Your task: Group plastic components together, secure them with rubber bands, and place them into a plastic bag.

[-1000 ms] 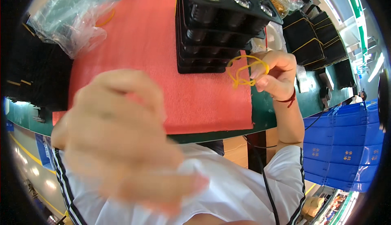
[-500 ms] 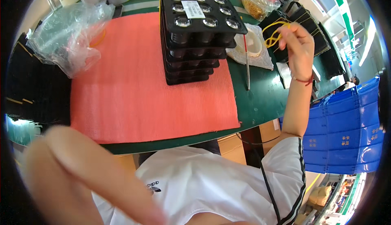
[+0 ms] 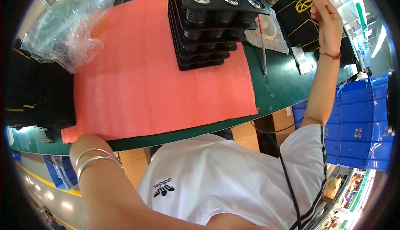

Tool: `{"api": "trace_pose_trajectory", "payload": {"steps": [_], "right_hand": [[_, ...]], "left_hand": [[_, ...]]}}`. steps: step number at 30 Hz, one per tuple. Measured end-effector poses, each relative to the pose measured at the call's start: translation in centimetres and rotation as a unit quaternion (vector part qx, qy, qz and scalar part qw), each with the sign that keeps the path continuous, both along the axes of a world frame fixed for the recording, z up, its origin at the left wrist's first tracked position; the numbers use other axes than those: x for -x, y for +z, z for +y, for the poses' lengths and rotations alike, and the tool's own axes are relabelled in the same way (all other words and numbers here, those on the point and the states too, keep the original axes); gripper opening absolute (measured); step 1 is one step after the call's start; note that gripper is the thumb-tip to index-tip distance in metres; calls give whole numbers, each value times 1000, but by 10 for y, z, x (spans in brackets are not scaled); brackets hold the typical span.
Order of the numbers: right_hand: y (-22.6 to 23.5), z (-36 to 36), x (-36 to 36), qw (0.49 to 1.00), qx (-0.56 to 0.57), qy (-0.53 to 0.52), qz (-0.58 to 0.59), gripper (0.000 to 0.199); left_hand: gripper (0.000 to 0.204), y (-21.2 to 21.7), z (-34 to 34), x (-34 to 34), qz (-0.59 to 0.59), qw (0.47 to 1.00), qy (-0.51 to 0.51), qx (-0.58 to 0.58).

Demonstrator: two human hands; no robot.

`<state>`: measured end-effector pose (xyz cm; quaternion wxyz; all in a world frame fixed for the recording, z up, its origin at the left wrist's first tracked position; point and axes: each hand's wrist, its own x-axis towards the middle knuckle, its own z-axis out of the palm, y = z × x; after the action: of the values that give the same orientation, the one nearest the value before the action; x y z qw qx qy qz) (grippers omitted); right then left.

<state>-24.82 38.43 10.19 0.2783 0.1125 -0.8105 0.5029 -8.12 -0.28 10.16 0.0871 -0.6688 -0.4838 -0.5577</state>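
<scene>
My right hand (image 3: 331,28) is raised at the right, a red cord round its wrist. Its fingertips pinch a looped yellow rubber band (image 3: 305,5) over a black stack tied with similar bands (image 3: 298,21). My left hand (image 3: 89,142), with silver bangles behind it, is at the front edge of the pink foam mat (image 3: 137,88); its fingers are hidden. On the far part of the mat stands a stack of black plastic trays (image 3: 204,42). The top tray carries round, shiny, clear domed pieces (image 3: 231,0) and a white label.
A crumpled clear plastic bag (image 3: 66,30) lies at the far left, above black stacked pieces (image 3: 41,92). Right of the trays are a thin red-and-silver stick (image 3: 263,48) and a roll of tape (image 3: 268,28) on the green table (image 3: 279,84). Blue panels (image 3: 354,126) hang at the right.
My left arm, blurred and close before, has come to the mat's front edge. My right hand, still holding the yellow band, is farther right and higher in the picture. The whole view has shifted.
</scene>
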Motion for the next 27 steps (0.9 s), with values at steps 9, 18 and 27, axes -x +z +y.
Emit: {"api": "trace_pose_trajectory", "payload": {"steps": [9, 18, 27], "right_hand": [[48, 24, 80, 979, -182, -93, -17, 16], [45, 103, 236, 878, -431, -188, -82, 30], [14, 112, 265, 789, -532, -247, -181, 66]], "left_hand": [[18, 12, 10, -14, -48, 993, -109, -8], [21, 7, 6, -14, -76, 989, -126, -14], [25, 4, 4, 0, -84, 988, -130, -18]]}}
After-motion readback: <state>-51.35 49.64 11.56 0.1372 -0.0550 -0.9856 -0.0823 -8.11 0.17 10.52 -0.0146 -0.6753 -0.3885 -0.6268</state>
